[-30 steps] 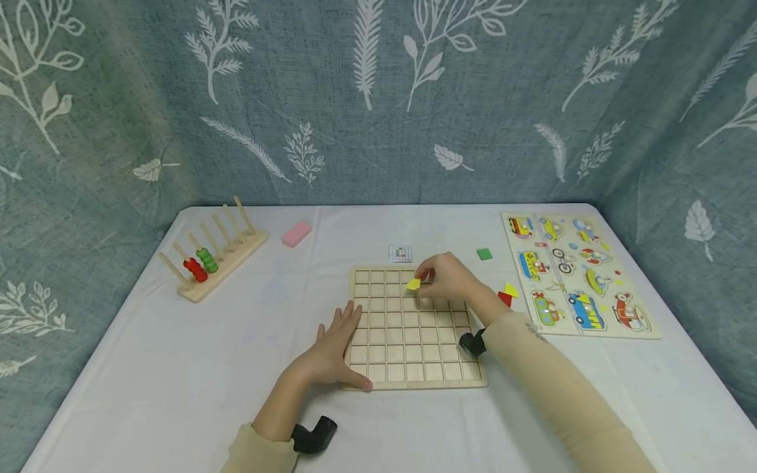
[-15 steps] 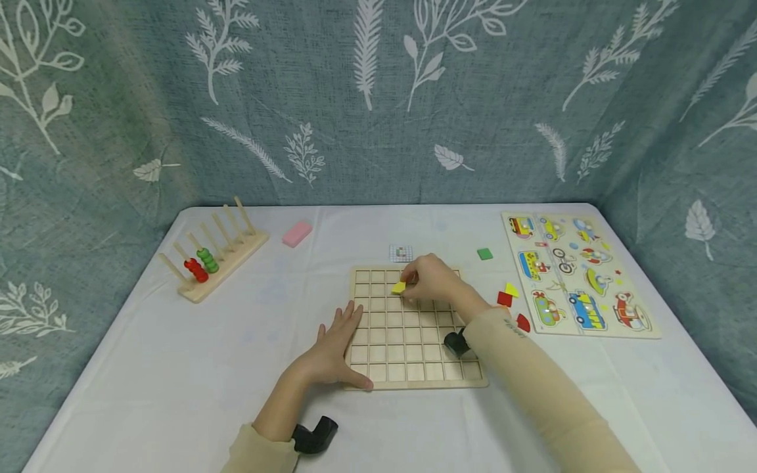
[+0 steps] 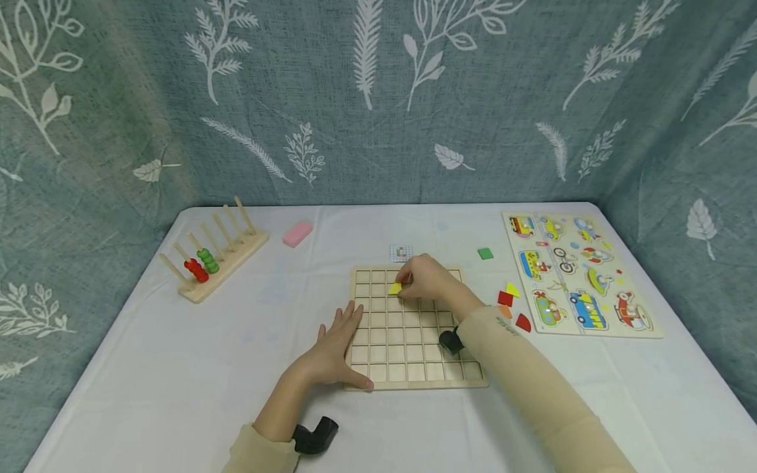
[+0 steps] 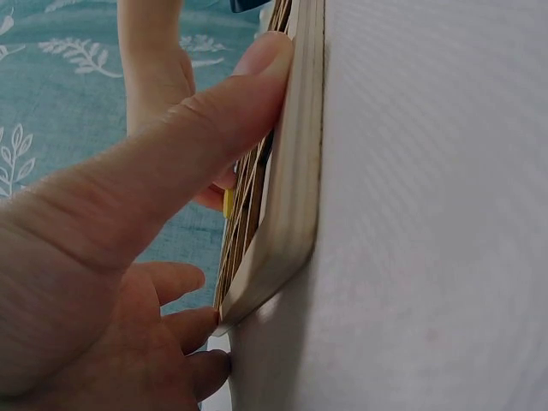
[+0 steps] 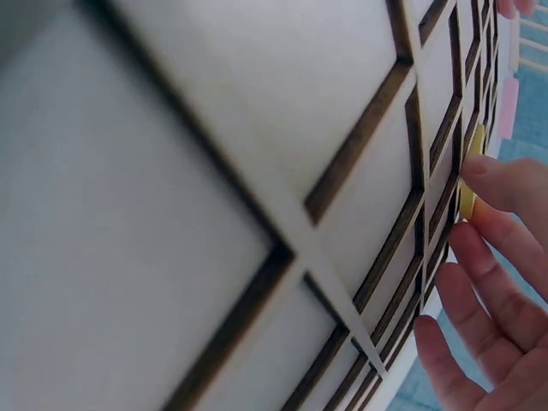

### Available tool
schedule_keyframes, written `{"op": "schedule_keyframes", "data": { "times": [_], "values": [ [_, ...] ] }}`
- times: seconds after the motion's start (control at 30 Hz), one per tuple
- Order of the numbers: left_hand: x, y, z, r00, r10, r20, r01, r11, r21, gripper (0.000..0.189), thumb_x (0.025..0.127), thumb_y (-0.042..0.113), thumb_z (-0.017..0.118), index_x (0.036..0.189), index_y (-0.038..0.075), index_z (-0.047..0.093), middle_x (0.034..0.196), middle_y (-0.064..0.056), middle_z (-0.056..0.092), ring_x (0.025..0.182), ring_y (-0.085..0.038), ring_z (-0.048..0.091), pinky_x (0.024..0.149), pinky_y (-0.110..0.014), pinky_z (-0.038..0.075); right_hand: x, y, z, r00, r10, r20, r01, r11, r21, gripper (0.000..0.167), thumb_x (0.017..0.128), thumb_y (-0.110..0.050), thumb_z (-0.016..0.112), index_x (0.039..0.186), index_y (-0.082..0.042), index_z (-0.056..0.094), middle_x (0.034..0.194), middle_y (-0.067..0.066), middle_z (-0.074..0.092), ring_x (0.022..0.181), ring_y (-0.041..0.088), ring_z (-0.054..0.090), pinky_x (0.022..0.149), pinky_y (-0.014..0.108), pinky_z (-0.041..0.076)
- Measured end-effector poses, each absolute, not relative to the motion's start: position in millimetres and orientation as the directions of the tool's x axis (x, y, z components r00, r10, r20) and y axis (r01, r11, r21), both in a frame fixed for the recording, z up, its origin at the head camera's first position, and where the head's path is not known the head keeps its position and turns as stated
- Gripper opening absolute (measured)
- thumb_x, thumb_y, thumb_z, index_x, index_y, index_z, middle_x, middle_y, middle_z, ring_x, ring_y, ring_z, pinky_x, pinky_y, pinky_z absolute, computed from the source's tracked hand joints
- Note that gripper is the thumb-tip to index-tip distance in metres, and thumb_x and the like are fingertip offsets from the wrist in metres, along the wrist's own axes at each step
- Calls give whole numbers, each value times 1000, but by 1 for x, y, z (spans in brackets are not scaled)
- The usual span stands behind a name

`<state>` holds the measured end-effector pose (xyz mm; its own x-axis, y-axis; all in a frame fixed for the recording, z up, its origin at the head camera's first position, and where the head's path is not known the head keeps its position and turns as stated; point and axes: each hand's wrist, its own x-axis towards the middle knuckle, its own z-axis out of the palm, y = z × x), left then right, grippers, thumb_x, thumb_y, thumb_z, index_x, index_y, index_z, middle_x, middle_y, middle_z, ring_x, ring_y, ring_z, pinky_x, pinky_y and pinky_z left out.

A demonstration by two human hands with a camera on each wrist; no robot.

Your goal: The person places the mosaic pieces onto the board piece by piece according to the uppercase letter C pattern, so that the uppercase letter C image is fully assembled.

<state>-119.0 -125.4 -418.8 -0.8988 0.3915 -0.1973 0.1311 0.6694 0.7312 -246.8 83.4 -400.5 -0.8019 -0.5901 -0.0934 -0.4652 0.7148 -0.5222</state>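
Observation:
A wooden grid board point(image 3: 414, 385) lies on the white-covered table. Between thumb and fingertips my right hand point(image 3: 428, 279) pinches a small yellow tile point(image 3: 394, 289), at a cell near the board's far side, left of its middle. In the right wrist view this tile point(image 5: 468, 197) stands out past the grid bars at the fingertips; whether it sits in the cell I cannot tell. My left hand point(image 3: 328, 358) rests against the board's left side with fingers spread. The left wrist view has its thumb point(image 4: 231, 107) lying on the board's front rim point(image 4: 287, 214).
Behind the board lies a small patterned card point(image 3: 401, 253). To the right are a green tile point(image 3: 485, 253), a yellow piece point(image 3: 512, 290), a red square point(image 3: 505, 299), an orange piece point(image 3: 505, 311), a red quarter-round point(image 3: 523, 322) and a picture puzzle point(image 3: 615, 322). A bead rack point(image 3: 236, 259) and pink block point(image 3: 297, 234) stand left.
My right hand has moved left over the board with the yellow tile, most of it in the first half second, uncovering pieces at the right. The left hand keeps its place.

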Motion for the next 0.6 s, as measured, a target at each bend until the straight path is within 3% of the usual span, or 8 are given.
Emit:
{"op": "schedule_keyframes", "data": {
  "times": [0.6],
  "values": [
    [-119, -125, -420, -895, 402, -192, 142, 666, 732, 126, 50, 31, 90, 145, 0, 13, 151, -18, -1, 137, -36, -6, 104, -60, -4, -247, 83, -400, -805, -583, -109, -467, 736, -490, 20, 76, -15, 75, 94, -8, 73, 87, 0, 68, 69, 9, 56, 65, 22, 46]
  ]
}}
